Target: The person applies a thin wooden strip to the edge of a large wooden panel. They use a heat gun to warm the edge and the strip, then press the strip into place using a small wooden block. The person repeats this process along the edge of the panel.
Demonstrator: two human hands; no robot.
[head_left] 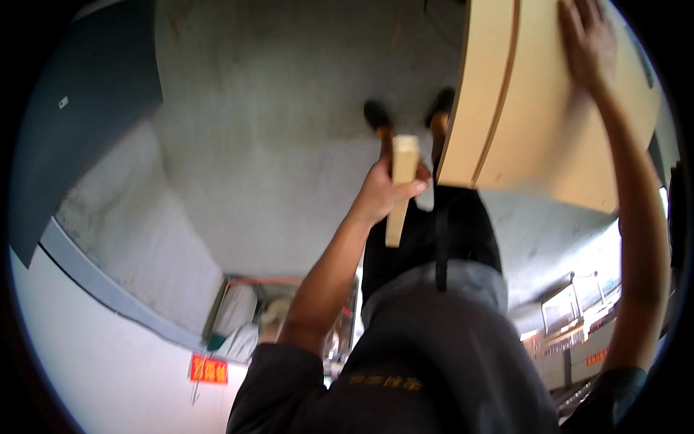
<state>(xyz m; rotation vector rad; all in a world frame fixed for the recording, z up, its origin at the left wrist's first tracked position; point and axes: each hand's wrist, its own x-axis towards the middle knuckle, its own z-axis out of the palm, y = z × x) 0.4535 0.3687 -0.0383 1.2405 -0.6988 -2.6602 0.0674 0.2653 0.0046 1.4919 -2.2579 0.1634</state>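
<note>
1. Wooden bar [405,165] is out in front of the body, over the legs, held in the air just left of the big panel's near corner.
2. Left hand [377,192] is clamped round it, thumb across the front. Something whitish [426,199] shows by those fingers, can't tell what.
3. Right hand [591,43] is stretched out over the pale wooden panel [538,79], fingers extended, not gripping. It's a bit blurry up there, fingertips cut off by the edge.
4. Surface-wise, that panel is smooth and light, with a brown strip [499,108] running lengthwise near its left edge.
5. Floor [275,137] is plain grey, kinda blotchy. Dark shoes [375,113] on it.
6. Room: dark grey sheet [101,108] upper left, white surface with a red sign [210,369] lower left, cluttered container [215,307] beside that, metal-framed rack [543,315] lower right.
</note>
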